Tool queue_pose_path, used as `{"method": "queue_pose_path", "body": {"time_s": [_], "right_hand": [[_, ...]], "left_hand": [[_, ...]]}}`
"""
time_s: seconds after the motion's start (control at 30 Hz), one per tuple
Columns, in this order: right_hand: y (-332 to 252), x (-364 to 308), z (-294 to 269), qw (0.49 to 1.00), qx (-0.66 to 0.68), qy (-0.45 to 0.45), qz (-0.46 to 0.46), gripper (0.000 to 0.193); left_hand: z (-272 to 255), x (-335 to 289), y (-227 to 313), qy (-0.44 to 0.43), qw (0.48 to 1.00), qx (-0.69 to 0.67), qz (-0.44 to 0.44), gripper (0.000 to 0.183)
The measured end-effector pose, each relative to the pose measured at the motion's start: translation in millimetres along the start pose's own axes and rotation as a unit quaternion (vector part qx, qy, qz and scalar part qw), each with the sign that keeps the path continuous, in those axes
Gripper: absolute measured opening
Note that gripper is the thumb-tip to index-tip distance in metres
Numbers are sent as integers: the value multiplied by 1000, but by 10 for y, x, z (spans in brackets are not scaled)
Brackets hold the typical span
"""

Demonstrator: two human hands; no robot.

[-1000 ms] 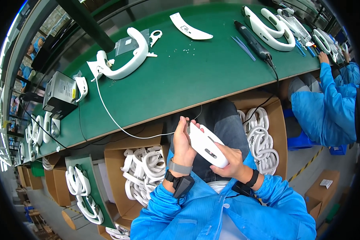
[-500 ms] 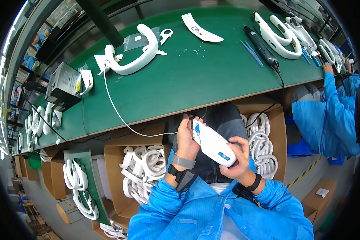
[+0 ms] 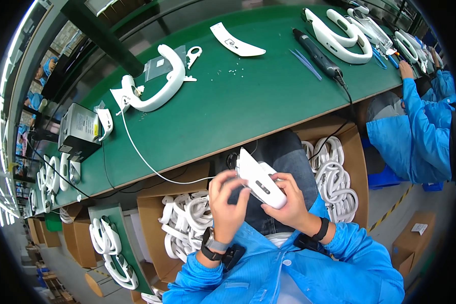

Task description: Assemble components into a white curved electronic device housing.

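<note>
We held a white shell (image 3: 258,180) over our lap, below the edge of the green bench (image 3: 248,101). Our right hand (image 3: 289,202) gripped its lower end with closed fingers; our left hand (image 3: 228,200) pinched its upper edge, where a thin white wire (image 3: 137,152) ran in from the bench. The job, as we judged it, called for a steady right grip while the left fingertips worked near the wire, keeping slack so it would not tug the curved band (image 3: 157,86) on the bench. Against half a second earlier, the shell's blue-marked inner face no longer showed; a plain white side with small openings faced us.
</note>
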State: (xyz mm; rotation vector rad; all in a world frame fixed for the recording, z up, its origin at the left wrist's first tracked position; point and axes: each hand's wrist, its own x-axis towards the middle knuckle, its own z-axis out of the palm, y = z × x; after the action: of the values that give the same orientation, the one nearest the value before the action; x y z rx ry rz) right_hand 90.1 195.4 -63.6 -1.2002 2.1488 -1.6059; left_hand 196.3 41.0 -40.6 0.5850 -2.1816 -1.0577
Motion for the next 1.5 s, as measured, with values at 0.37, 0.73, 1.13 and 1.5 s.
{"method": "queue_pose_path", "body": {"time_s": [0.37, 0.73, 1.13, 1.5], "right_hand": [[-39, -4, 128, 996, -76, -5, -53, 48], [1, -44, 140, 996, -73, -9, -57, 46], [9, -45, 107, 996, -66, -2, -51, 48], [-21, -23, 74, 998, -45, 4, -44, 48]], "left_hand": [[-69, -9, 125, -33, 998, 42, 40, 14], [-21, -7, 123, -35, 996, 62, 48, 14], [12, 46, 149, -43, 995, 61, 62, 13], [-57, 167, 128, -83, 987, 88, 110, 14]]}}
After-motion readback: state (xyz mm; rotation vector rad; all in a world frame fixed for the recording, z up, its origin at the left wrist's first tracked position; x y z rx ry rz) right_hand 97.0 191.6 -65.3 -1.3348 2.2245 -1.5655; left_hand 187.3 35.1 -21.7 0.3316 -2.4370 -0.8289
